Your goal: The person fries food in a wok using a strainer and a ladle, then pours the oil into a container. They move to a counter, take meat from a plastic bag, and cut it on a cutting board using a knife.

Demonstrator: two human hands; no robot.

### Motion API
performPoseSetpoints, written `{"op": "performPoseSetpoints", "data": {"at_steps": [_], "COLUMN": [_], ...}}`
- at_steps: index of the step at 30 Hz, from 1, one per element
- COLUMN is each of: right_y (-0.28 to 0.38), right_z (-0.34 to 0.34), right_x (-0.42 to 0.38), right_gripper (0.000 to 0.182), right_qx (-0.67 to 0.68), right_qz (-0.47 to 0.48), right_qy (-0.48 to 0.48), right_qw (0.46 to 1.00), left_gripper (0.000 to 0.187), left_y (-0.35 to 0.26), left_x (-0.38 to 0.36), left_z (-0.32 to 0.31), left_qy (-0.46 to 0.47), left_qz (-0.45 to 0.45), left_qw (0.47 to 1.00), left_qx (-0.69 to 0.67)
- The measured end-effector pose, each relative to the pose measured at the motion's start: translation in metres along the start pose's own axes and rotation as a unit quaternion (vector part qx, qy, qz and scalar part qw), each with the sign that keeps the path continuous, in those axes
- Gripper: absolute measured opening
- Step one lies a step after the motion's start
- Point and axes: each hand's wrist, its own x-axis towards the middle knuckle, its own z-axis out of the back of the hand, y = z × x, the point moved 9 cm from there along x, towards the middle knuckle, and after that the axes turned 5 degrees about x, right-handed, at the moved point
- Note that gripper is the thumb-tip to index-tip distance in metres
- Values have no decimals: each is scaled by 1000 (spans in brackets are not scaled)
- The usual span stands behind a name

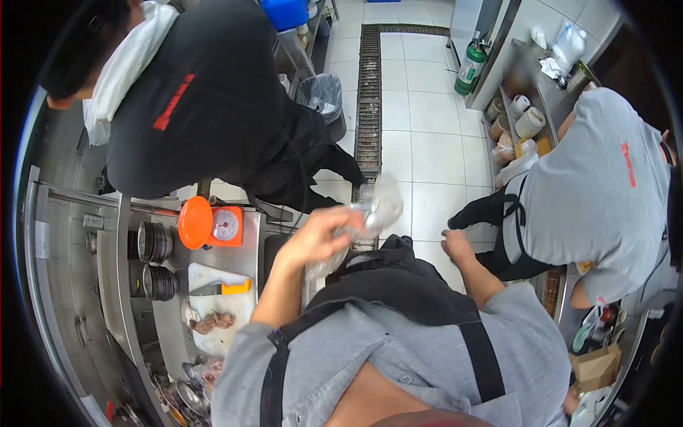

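In the head view my left hand point(320, 238) is raised in front of my body, its fingers closed on a crumpled clear plastic bag point(385, 206) that is smeared by motion. Part of the bag hangs below the hand. My right hand point(456, 244) hangs low at my right side, away from the bag; its fingers are too small and foreshortened to read. Left of me, a white cutting board point(237, 282) lies on the steel counter, bearing a knife with an orange handle point(236, 287) and pieces of meat point(212, 322). An orange scale point(226, 226) stands behind the board.
A co-worker in black point(213, 99) bends at the front left; another in grey point(590, 192) stands at the right. Stacked metal bowls point(154, 242) sit left of the scale. A lined bin point(324, 99), a floor drain point(369, 92) and a green extinguisher point(468, 70) are ahead.
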Motion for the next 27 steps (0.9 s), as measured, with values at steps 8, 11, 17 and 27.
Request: {"op": "performPoseSetpoints", "data": {"at_steps": [8, 11, 17, 27], "right_y": [-125, -166, -160, -54], "right_z": [31, -43, -105, 67], "right_x": [-10, -24, -103, 12], "right_gripper": [29, 28, 27, 29], "right_qx": [78, 100, 156, 301], "right_qz": [-128, -142, -281, -317], "right_qy": [-182, -131, -11, -62], "right_qw": [972, 976, 947, 897], "left_gripper": [28, 27, 27, 70], "left_y": [179, 246, 401, 601], "left_x": [134, 177, 265, 310], "left_z": [-56, -38, 45, 203], "left_qy": [-25, -103, -260, -371], "left_qz": [191, 226, 347, 540], "left_qw": [981, 966, 897, 739], "left_qx": [35, 67, 82, 156]}}
